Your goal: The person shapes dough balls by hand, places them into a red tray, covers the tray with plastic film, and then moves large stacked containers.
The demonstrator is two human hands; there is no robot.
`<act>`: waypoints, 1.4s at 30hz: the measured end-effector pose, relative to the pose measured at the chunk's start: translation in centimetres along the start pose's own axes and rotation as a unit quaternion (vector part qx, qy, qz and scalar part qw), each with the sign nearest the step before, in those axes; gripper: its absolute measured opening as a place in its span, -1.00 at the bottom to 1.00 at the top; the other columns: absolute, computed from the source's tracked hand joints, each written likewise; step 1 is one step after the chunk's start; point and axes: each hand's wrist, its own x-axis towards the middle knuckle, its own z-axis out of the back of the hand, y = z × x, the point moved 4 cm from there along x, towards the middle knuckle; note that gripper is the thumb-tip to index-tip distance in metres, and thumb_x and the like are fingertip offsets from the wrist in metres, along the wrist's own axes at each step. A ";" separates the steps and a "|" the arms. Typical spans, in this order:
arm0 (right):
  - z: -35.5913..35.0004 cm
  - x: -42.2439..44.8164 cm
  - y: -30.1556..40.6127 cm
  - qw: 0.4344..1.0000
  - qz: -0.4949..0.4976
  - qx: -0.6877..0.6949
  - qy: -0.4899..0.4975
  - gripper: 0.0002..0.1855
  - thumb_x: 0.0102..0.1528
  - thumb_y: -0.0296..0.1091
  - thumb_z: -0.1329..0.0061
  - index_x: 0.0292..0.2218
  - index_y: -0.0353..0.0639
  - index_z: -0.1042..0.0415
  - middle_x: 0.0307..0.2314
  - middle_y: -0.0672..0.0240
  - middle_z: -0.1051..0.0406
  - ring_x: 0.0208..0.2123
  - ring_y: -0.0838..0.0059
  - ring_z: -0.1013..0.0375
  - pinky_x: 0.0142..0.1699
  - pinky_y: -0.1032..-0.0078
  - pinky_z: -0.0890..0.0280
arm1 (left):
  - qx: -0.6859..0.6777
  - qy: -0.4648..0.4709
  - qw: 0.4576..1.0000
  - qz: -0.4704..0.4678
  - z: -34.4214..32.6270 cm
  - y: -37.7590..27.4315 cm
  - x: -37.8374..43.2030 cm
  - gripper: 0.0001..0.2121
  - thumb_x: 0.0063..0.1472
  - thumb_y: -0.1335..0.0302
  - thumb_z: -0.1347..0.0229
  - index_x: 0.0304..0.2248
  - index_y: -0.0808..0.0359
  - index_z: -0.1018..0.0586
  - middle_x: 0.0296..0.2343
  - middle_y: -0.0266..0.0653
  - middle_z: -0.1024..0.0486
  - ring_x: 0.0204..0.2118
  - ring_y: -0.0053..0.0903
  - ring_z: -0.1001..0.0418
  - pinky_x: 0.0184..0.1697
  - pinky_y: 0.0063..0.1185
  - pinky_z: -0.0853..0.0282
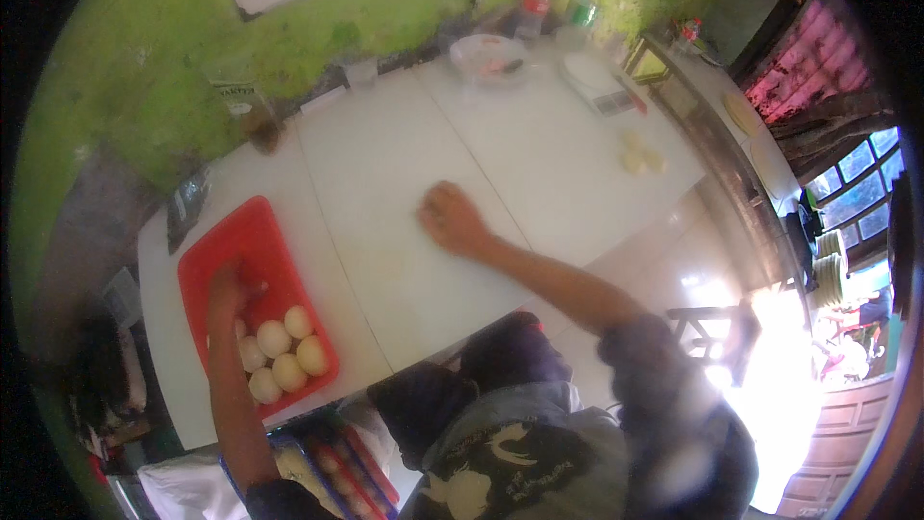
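Observation:
A red plastic tray (283, 260) lies on the left of the white tabletop. Several round, pale balls that look like dough (289, 373) are grouped in its near half. My left hand (231, 290) reaches down into the tray beyond those balls; its fingers are blurred, and whether they hold anything is unclear. Over the middle of the table, my right hand (453, 220) is curled with its palm down against the surface. Whatever may be under that palm is hidden. A few small pale lumps, likely dough (639, 153), lie farther right on the table.
Toward the back right are a digital kitchen scale (596, 83) and a plastic bowl (473, 58) with a dark-handled utensil. Plastic bottles (583, 7) stand behind them by the green wall (346, 7). More filled trays (346, 469) sit low, below the table's front edge.

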 end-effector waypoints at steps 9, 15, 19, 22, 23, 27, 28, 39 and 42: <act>-0.2 -7.7 3.9 0.967 0.196 -0.108 0.122 -0.79 -0.03 -0.27 0.02 -0.40 -0.22 -0.39 -0.41 0.20 -0.36 -0.22 0.19 -0.28 -0.12 0.33 -0.23 | -0.002 0.002 1.000 0.014 -0.7 3.1 -0.5 -0.33 -0.22 0.33 -0.29 -0.08 0.42 -0.34 -0.14 0.07 -0.34 -0.08 -0.19 -0.32 -0.04 -0.41 -0.24; -2.0 -2.1 2.5 0.987 -0.093 0.131 0.018 -0.76 -0.08 -0.24 -0.03 -0.39 -0.19 -0.39 -0.35 0.22 -0.36 -0.22 0.19 -0.28 -0.12 0.28 -0.22 | -0.003 -0.002 1.000 0.018 -0.1 1.6 -0.3 -0.32 -0.23 0.30 -0.29 -0.07 0.39 -0.34 -0.14 0.06 -0.35 -0.08 -0.18 -0.32 -0.05 -0.40 -0.24; 1.0 -7.3 4.3 0.997 -0.011 0.030 0.068 -0.71 -0.12 -0.25 -0.08 -0.36 -0.20 -0.39 -0.29 0.09 -0.32 -0.21 0.14 -0.28 -0.13 0.31 -0.24 | 0.003 0.012 0.999 0.044 0.5 -0.6 -0.9 -0.32 -0.23 0.29 -0.29 -0.07 0.37 -0.35 -0.15 0.02 -0.36 -0.10 -0.20 -0.34 -0.04 -0.41 -0.24; 2.7 -6.2 4.6 0.995 -0.008 -0.021 0.093 -0.67 -0.13 -0.26 -0.09 -0.33 -0.22 -0.37 -0.23 0.01 -0.27 -0.17 0.11 -0.27 -0.11 0.34 -0.25 | -0.049 -0.007 0.998 0.050 0.2 1.9 -1.7 -0.33 -0.21 0.23 -0.27 -0.08 0.35 -0.36 -0.15 0.01 -0.36 -0.10 -0.21 -0.34 -0.04 -0.41 -0.23; 2.5 -5.9 5.1 0.995 0.012 -0.016 0.098 -0.65 -0.14 -0.27 -0.09 -0.31 -0.24 -0.37 -0.21 -0.03 -0.25 -0.15 0.10 -0.26 -0.11 0.34 -0.25 | -0.010 0.021 0.999 0.045 0.0 2.9 -1.9 -0.34 -0.18 0.18 -0.25 -0.08 0.35 -0.36 -0.15 0.01 -0.36 -0.09 -0.22 -0.33 -0.03 -0.41 -0.23; 3.1 -8.1 5.6 0.958 0.142 -0.089 0.232 -0.66 -0.04 -0.32 0.04 -0.21 -0.27 -0.35 -0.20 0.03 -0.30 -0.09 0.11 -0.24 0.02 0.27 -0.16 | -0.105 -0.076 0.990 0.052 2.2 3.0 -4.9 -0.38 -0.02 0.05 -0.11 -0.06 0.32 -0.35 -0.10 0.00 -0.33 -0.04 -0.27 -0.30 0.01 -0.44 -0.19; 3.5 -7.9 5.6 0.941 0.071 -0.096 0.318 -0.66 -0.05 -0.31 0.03 -0.22 -0.27 -0.36 -0.26 0.06 -0.35 -0.13 0.12 -0.29 0.00 0.28 -0.17 | -0.190 -0.086 0.977 0.054 2.9 2.9 -6.1 -0.39 0.03 0.05 -0.07 -0.03 0.31 -0.32 -0.12 -0.04 -0.36 -0.06 -0.29 -0.32 0.01 -0.42 -0.19; -1.5 0.2 19.5 0.958 0.136 0.162 0.191 -0.46 -0.06 -0.16 -0.04 -0.05 -0.07 -0.27 -0.05 0.13 -0.19 0.05 0.20 -0.11 0.14 0.32 0.00 | -0.627 -0.077 0.769 0.098 -0.3 1.2 -8.8 -0.76 0.14 0.34 0.00 -0.24 0.26 -0.36 -0.34 -0.31 -0.36 -0.32 -0.55 -0.37 -0.16 -0.51 -0.34; 2.3 -0.5 2.3 0.999 0.019 0.026 0.021 -0.53 -0.06 -0.17 -0.04 -0.09 -0.01 -0.32 -0.05 0.16 -0.19 0.07 0.16 -0.05 0.13 0.27 0.00 | -0.276 -0.049 0.959 0.050 1.4 0.3 -7.0 -0.72 0.05 0.38 -0.09 -0.25 0.34 -0.46 -0.36 -0.16 -0.44 -0.32 -0.37 -0.42 -0.21 -0.47 -0.34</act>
